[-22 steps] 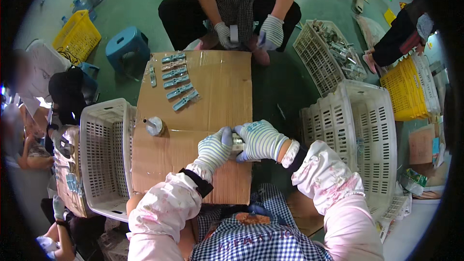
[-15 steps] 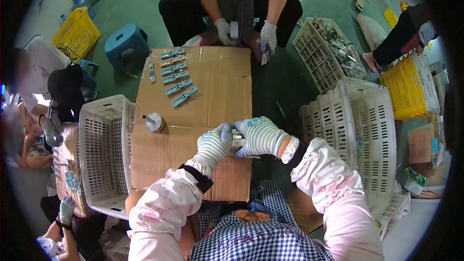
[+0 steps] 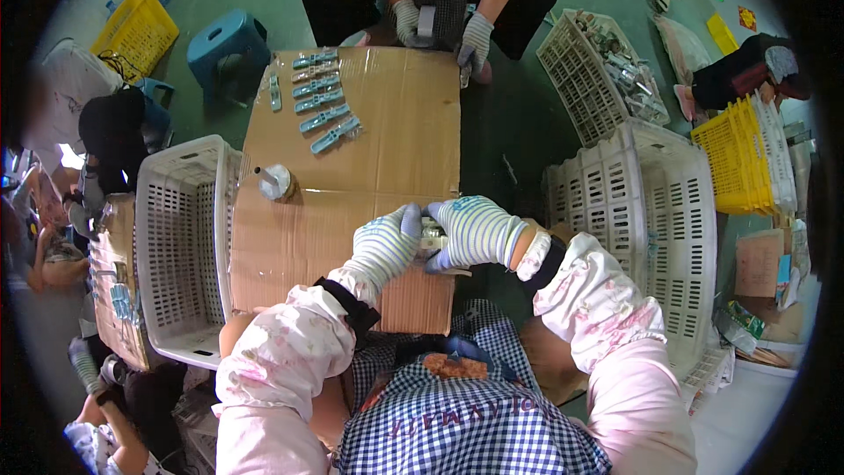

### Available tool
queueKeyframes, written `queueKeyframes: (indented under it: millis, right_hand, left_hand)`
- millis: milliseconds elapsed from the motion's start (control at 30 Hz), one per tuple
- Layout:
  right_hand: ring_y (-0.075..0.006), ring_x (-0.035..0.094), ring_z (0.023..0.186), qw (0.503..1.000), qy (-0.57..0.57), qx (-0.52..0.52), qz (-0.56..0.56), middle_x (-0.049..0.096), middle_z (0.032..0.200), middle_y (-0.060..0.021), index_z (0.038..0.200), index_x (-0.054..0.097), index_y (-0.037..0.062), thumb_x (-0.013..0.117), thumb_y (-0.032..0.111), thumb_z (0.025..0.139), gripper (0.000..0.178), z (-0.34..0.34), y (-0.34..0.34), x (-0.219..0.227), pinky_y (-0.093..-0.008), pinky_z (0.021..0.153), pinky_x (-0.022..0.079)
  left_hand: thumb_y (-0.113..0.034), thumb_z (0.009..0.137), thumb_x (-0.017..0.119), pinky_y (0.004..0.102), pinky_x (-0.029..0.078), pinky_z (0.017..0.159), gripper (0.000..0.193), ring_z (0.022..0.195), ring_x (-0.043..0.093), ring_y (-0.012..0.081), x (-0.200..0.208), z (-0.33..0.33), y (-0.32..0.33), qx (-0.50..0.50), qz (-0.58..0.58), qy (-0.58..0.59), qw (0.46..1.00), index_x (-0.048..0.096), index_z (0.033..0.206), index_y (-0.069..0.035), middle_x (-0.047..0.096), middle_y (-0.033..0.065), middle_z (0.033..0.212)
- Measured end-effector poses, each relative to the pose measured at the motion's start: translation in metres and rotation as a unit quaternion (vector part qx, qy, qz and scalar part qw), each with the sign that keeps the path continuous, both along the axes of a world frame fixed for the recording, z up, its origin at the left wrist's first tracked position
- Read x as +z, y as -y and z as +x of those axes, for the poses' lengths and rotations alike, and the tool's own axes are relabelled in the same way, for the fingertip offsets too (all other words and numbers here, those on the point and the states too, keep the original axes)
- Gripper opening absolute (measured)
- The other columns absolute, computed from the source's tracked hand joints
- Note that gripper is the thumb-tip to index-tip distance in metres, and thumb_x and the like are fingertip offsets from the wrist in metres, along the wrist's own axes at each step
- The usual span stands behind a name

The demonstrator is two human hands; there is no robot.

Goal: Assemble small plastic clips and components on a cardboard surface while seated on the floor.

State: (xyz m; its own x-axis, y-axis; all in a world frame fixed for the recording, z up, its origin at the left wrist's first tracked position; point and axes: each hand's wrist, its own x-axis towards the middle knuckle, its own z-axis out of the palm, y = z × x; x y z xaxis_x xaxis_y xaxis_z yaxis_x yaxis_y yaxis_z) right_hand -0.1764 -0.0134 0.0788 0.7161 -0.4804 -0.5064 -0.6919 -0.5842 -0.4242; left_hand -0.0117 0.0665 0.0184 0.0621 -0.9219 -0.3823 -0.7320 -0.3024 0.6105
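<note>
My left hand [image 3: 387, 239], in a striped work glove, is closed on the left side of a small silvery metal part [image 3: 431, 235]. My right hand [image 3: 475, 230], gloved the same way, grips its right side, with thumb and fingers around it. Both hands hold it just above the right edge of the cardboard-topped table [image 3: 413, 149]; the fingers hide most of its shape. Several light-blue parts in clear plastic [image 3: 323, 114] lie in a curved column at the table's far left, with one more blue part [image 3: 274, 92] beside them.
A round white-topped pot [image 3: 274, 183] with a dark stick stands left on the table. White crates flank it, one left [image 3: 180, 246] and one right [image 3: 673, 220]. Farther right, another crate [image 3: 607, 79] holds metal parts. A co-worker [image 3: 431, 0] sits opposite; a blue stool [image 3: 227, 44] stands far left.
The view has tilted, so the table sits higher in the picture. My hands still hold the metal part close together. Across the table, the co-worker's right-side hand has come nearer the table edge.
</note>
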Motion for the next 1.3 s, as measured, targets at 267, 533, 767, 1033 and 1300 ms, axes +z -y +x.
queueKeyframes:
  millis: [267, 533, 767, 1033, 1300]
  right_hand:
    - [-0.0305, 0.059, 0.117, 0.973, 0.076, -0.01, -0.22, 0.062, 0.123, -0.014, 0.13, 0.054, 0.0059, 0.088, 0.053, 0.058, 0.093, -0.001, -0.036, 0.005, -0.0464, 0.106, 0.04]
    - [-0.0281, 0.055, 0.114, 0.968, 0.081, -0.007, -0.237, 0.058, 0.119, -0.0124, 0.127, 0.053, 0.0045, 0.091, 0.038, 0.051, 0.091, -0.002, -0.059, -0.022, -0.0471, 0.107, 0.037]
    - [-0.0316, 0.066, 0.096, 0.992, 0.003, 0.024, -0.123, 0.067, 0.099, -0.0136, 0.112, 0.061, 0.0048, 0.087, 0.033, 0.059, 0.066, 0.006, -0.016, -0.011, -0.0391, 0.089, 0.049]
    - [-0.031, 0.063, 0.11, 0.991, 0.068, -0.042, -0.108, 0.066, 0.116, -0.0139, 0.13, 0.055, 0.0021, 0.088, 0.044, 0.059, 0.089, 0.001, 0.009, -0.016, -0.0395, 0.099, 0.045]
    - [-0.0328, 0.066, 0.105, 0.988, 0.01, -0.025, -0.149, 0.069, 0.106, -0.0154, 0.109, 0.063, 0.0049, 0.084, 0.053, 0.064, 0.069, 0.021, 0.035, -0.021, -0.0408, 0.094, 0.048]
  left_hand:
    - [-0.051, 0.102, 0.023, 0.0493, 0.049, 0.092, 0.06, 0.102, 0.066, 0.0418, -0.013, 0.007, -0.003, -0.001, 0.013, 0.009, 1.0, 0.067, 0.116, -0.012, 0.071, 0.0223, 0.102]
    - [-0.055, 0.102, 0.024, 0.0495, 0.05, 0.092, 0.063, 0.103, 0.065, 0.0428, -0.014, 0.012, -0.004, -0.027, 0.011, -0.008, 1.0, 0.066, 0.115, -0.01, 0.07, 0.024, 0.103]
    - [-0.04, 0.102, 0.041, 0.0518, 0.049, 0.082, 0.046, 0.084, 0.067, 0.041, -0.006, -0.006, -0.024, 0.019, -0.248, -0.012, 0.968, 0.057, 0.126, -0.004, 0.071, 0.0203, 0.084]
    - [-0.043, 0.102, 0.033, 0.0497, 0.052, 0.085, 0.045, 0.092, 0.068, 0.041, -0.002, 0.006, 0.031, -0.06, -0.036, 0.047, 0.996, 0.06, 0.12, -0.012, 0.072, 0.0224, 0.094]
    - [-0.037, 0.1, 0.039, 0.0491, 0.048, 0.094, 0.04, 0.103, 0.066, 0.0383, -0.021, 0.013, 0.052, -0.059, -0.206, 0.138, 0.967, 0.064, 0.117, -0.01, 0.07, 0.0236, 0.106]
